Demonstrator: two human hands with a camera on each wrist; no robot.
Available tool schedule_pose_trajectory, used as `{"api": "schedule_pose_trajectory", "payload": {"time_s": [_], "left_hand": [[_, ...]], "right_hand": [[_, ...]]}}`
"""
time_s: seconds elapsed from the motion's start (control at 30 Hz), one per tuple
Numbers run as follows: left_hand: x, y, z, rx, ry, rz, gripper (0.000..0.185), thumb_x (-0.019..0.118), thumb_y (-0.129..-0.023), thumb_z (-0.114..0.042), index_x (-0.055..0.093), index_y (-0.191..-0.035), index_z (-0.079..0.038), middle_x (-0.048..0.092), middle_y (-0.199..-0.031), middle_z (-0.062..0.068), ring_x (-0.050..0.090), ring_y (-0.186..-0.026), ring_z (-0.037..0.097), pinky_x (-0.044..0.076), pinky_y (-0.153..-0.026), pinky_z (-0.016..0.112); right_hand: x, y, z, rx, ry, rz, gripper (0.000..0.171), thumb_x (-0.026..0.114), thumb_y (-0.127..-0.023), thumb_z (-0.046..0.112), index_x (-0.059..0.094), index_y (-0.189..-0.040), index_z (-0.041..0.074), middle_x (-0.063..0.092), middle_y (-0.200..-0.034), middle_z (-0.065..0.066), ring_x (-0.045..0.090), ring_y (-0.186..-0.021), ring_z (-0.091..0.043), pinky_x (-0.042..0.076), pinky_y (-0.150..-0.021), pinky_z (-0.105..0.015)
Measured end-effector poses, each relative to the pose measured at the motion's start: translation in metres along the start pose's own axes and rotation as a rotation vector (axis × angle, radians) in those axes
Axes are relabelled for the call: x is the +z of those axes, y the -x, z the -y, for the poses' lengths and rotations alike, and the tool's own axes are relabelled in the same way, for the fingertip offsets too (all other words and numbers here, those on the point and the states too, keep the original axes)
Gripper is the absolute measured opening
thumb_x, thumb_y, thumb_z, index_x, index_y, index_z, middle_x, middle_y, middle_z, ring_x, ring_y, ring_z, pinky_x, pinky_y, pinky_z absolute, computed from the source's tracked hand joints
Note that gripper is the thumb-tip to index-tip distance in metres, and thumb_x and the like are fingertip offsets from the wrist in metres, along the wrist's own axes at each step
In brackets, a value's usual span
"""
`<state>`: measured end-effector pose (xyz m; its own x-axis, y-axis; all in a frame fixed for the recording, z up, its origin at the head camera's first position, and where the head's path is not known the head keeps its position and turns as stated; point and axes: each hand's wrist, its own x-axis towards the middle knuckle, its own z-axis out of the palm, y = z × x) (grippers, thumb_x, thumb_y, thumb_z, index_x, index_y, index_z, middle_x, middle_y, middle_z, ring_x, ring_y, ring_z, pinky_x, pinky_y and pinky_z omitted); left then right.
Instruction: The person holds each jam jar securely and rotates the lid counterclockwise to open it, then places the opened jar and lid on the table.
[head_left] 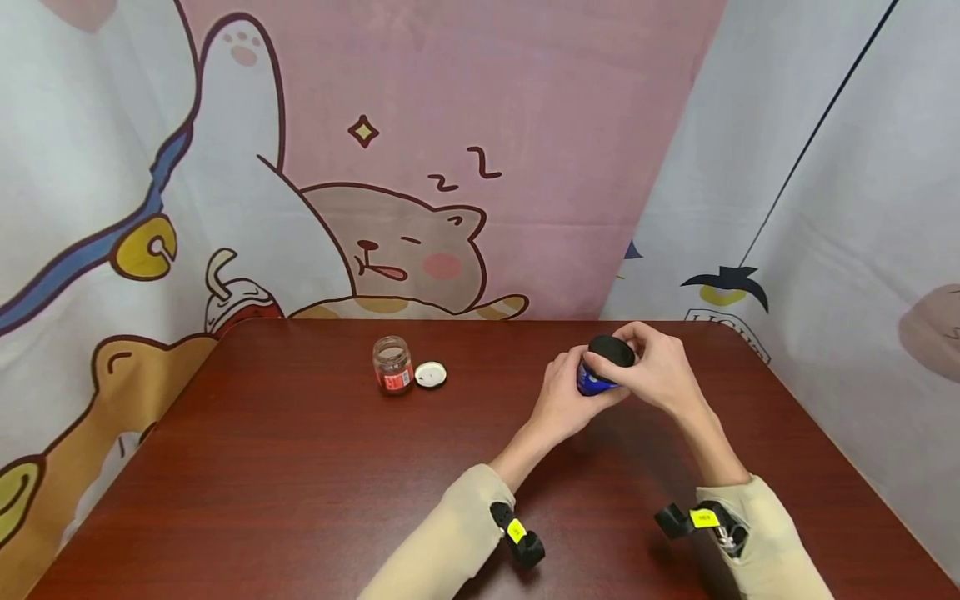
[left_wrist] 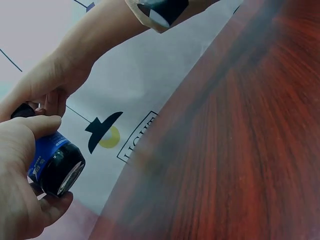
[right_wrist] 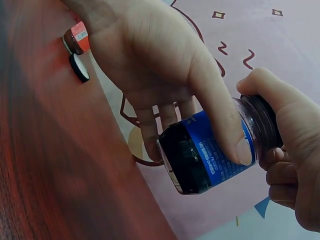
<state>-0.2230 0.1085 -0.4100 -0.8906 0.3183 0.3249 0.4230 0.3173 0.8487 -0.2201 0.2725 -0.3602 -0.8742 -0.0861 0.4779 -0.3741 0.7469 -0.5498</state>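
A dark glass jar (right_wrist: 200, 155) with a blue label is held up off the table, tilted, with its base showing in both wrist views. My left hand (head_left: 567, 392) grips the jar's body, thumb on the label and fingers round the far side. On top sits a black lid (head_left: 611, 350), which my right hand (head_left: 658, 367) pinches at its rim between thumb and fingers. In the right wrist view, the lid lies at the jar's neck, with the right fingers (right_wrist: 282, 182) curled beneath it.
Farther left on the dark red wooden table (head_left: 315, 483) stands an uncovered glass jar (head_left: 393, 367) with a red label. Beside it lies a lid (head_left: 431, 375), white inside facing up. A cartoon-printed cloth (head_left: 525, 167) hangs behind the table.
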Motion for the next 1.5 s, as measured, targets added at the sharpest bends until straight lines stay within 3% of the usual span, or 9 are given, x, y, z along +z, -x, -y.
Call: {"api": "schedule_pose_trajectory", "payload": {"time_s": [0.7, 1.1, 1.37, 1.5], "left_hand": [[-0.022, 0.015, -0.007, 0.000, -0.012, -0.079, 0.065, 0.085, -0.080, -0.044, 0.057, -0.131, -0.015, 0.058, -0.118, 0.000, 0.048, -0.111, 0.017, 0.045, -0.092, 0.037], [-0.042, 0.023, -0.001, 0.115, -0.061, -0.137, 0.057, 0.087, -0.078, -0.040, 0.065, -0.122, -0.012, 0.064, -0.111, 0.001, 0.056, -0.106, 0.016, 0.047, -0.092, 0.034], [-0.057, 0.028, 0.000, 0.150, -0.113, -0.196, 0.056, 0.090, -0.075, -0.039, 0.069, -0.120, -0.013, 0.069, -0.110, -0.001, 0.061, -0.104, 0.017, 0.048, -0.092, 0.038], [-0.065, 0.031, 0.002, 0.160, -0.112, -0.214, 0.053, 0.091, -0.074, -0.037, 0.071, -0.117, -0.014, 0.070, -0.106, -0.003, 0.062, -0.098, 0.015, 0.050, -0.086, 0.034]], "right_hand": [[0.007, -0.004, 0.025, -0.079, -0.033, 0.000, 0.032, 0.085, -0.079, 0.032, 0.068, -0.094, 0.009, 0.059, -0.066, 0.001, 0.054, -0.059, -0.016, 0.045, -0.051, -0.029], [0.014, -0.005, 0.044, -0.111, -0.070, 0.016, 0.033, 0.088, -0.075, 0.032, 0.068, -0.092, 0.011, 0.059, -0.067, 0.003, 0.054, -0.059, -0.016, 0.045, -0.051, -0.030], [0.021, -0.006, 0.055, -0.143, -0.092, 0.033, 0.034, 0.087, -0.075, 0.032, 0.068, -0.095, 0.012, 0.059, -0.069, 0.004, 0.053, -0.060, -0.016, 0.044, -0.051, -0.030], [0.025, -0.006, 0.060, -0.152, -0.106, 0.061, 0.036, 0.088, -0.076, 0.034, 0.068, -0.097, 0.012, 0.058, -0.068, 0.004, 0.053, -0.059, -0.015, 0.045, -0.051, -0.030]]}}
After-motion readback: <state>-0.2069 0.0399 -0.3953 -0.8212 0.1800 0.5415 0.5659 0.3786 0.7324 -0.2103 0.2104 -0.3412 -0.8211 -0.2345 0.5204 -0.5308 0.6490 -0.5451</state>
